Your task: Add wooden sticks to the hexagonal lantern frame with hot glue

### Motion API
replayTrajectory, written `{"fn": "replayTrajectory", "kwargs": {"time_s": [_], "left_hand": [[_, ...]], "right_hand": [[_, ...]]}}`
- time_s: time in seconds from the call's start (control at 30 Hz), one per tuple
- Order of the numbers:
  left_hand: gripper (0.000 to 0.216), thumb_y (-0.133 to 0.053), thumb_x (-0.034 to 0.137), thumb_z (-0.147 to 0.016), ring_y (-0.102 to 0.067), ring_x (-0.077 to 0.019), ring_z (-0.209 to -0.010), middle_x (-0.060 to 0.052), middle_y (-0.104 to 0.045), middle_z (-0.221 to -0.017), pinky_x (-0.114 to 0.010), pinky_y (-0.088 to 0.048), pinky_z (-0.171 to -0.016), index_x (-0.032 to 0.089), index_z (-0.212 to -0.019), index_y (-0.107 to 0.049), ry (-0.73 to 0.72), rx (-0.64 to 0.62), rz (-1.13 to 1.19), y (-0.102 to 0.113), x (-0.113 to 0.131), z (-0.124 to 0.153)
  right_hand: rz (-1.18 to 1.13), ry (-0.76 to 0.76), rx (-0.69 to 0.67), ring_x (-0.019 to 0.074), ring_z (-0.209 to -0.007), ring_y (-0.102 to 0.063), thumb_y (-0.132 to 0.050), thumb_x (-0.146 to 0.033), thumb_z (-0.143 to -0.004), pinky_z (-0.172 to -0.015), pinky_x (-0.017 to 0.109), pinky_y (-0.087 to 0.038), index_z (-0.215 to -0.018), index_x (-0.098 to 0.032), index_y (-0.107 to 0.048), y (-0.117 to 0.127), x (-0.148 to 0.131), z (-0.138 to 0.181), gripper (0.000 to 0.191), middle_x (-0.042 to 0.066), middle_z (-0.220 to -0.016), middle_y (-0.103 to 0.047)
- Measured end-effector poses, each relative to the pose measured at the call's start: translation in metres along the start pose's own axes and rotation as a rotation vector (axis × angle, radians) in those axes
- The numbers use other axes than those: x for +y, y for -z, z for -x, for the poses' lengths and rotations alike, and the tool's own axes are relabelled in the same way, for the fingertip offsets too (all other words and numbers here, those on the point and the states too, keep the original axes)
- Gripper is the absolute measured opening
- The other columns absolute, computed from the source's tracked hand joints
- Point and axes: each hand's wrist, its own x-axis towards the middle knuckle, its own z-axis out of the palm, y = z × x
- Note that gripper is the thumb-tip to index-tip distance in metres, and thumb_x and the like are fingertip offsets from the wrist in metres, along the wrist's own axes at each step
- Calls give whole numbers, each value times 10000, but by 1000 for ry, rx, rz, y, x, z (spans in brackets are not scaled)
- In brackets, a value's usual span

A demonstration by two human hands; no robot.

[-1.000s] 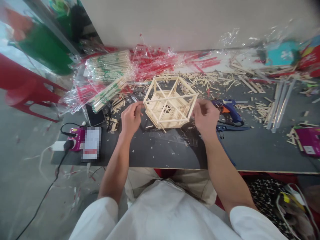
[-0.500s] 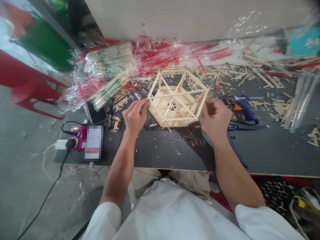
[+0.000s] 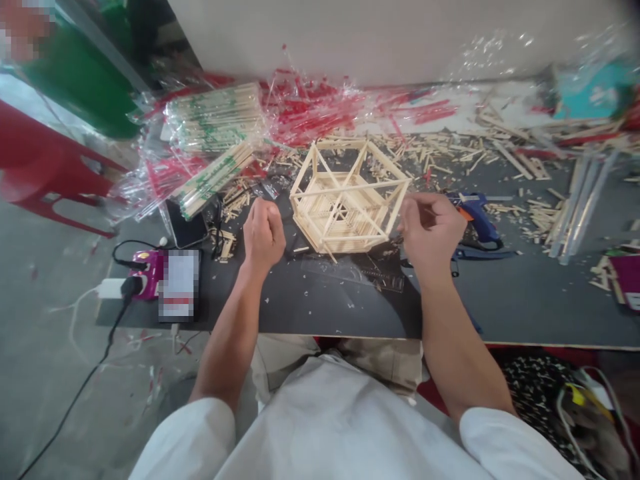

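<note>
A six-sided lattice of thin wooden sticks [image 3: 345,233] stands on the dark table, with crossing sticks over its top and stacked layers below. My left hand [image 3: 264,232] is a loose fist a little left of the lattice, apart from it, and no object shows in it. At the lattice's right side is my right hand [image 3: 433,230], its fingers curled inward. Whether its fingertips touch the lattice or pinch something small cannot be seen. Behind the right hand lies a blue glue gun [image 3: 480,220], partly covered. A clear ruler [image 3: 355,273] lies in front of the lattice.
Plastic-wrapped stick bundles [image 3: 215,120] and red wrappers [image 3: 315,113] fill the back, with scattered stick pieces [image 3: 450,150]. A phone [image 3: 197,287] and a purple power adapter [image 3: 147,273] with cables sit at left. Clear tubes [image 3: 583,207] lie at right. A red stool [image 3: 40,167] stands beside the table.
My left hand has let go of the lattice's left corner and drawn back into a fist. My right hand stays by the right side. The whole view has shifted slightly.
</note>
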Motion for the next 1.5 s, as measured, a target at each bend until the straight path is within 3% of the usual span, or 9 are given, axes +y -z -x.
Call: {"fn": "replayTrajectory", "kwargs": {"time_s": [0.2, 0.5, 0.67, 0.8, 0.93, 1.03, 1.3, 1.4, 1.5], "left_hand": [[456, -381, 419, -1146, -611, -113, -614, 13, -612, -642, -252, -486, -708, 206, -833, -635, -52, 5, 18, 8, 10, -4], [154, -719, 310, -997, -743, -120, -632, -1, -818, -825, -239, -593, -686, 192, -963, -811, -40, 112, 74, 21, 22, -9], [236, -644, 319, -1039, -787, -133, -767, -64, -823, -1101, -224, -617, -648, 190, -1189, -772, 115, -9, 115, 32, 37, 16], [181, -650, 272, -1035, -760, -105, -730, -64, -805, -1070, -197, -604, -646, 179, -1147, -756, 155, -38, 163, 32, 58, 49], [127, -656, 199, -1024, -743, -89, -708, -56, -792, -1020, -181, -595, -658, 170, -1106, -748, 153, -49, 204, 24, 77, 68], [124, -637, 163, -1028, -744, -95, -721, -57, -794, -1005, -188, -602, -675, 172, -1083, -748, 104, -79, 212, 18, 87, 73], [170, -612, 144, -1036, -771, -118, -795, -65, -808, -1023, -200, -608, -711, 187, -1117, -755, 42, -197, 221, 11, 91, 88], [167, -609, 139, -1034, -750, -100, -740, -55, -806, -981, -182, -587, -687, 181, -1082, -763, 43, -204, 224, 10, 89, 92], [167, -607, 147, -1034, -731, -92, -717, -50, -804, -953, -175, -570, -678, 180, -1067, -768, 42, -215, 223, 9, 88, 92]], "right_hand": [[-39, -4, 19, 144, -483, -570, -684, -633, -947, -481, 306, -451, -914, -215, -713, 2, 1, -1, 420, -10, -622, -615], [-96, -41, -17, 123, -475, -575, -701, -555, -948, -457, 273, -475, -932, -228, -721, 7, -9, 2, 328, -11, -670, -663], [-86, 68, -168, 131, -622, -651, -717, -386, -969, -578, 281, -560, -1058, -246, -750, 29, -26, 23, 169, 14, -836, -727], [-142, 137, -248, 128, -721, -678, -802, -229, -890, -670, 285, -593, -1090, -265, -746, 31, -27, 38, 210, 14, -976, -750], [-180, 35, -168, 148, -797, -706, -782, -229, -896, -695, 288, -607, -920, -242, -700, 21, -29, 45, 87, 10, -909, -731], [-147, -11, -116, 159, -825, -724, -776, -247, -889, -697, 292, -620, -830, -234, -666, 17, -38, 48, 125, 21, -899, -742], [-154, -242, -36, 202, -830, -805, -863, -314, -804, -782, 338, -673, -1033, -239, -761, 16, -45, 55, 261, 11, -848, -809], [-149, -244, -13, 195, -824, -801, -842, -330, -824, -763, 328, -670, -1009, -234, -761, 14, -45, 57, 223, 14, -851, -808], [-31, -99, 39, 174, -772, -768, -800, -301, -869, -729, 320, -648, -961, -239, -772, 14, -49, 57, 114, 16, -861, -804]]}}
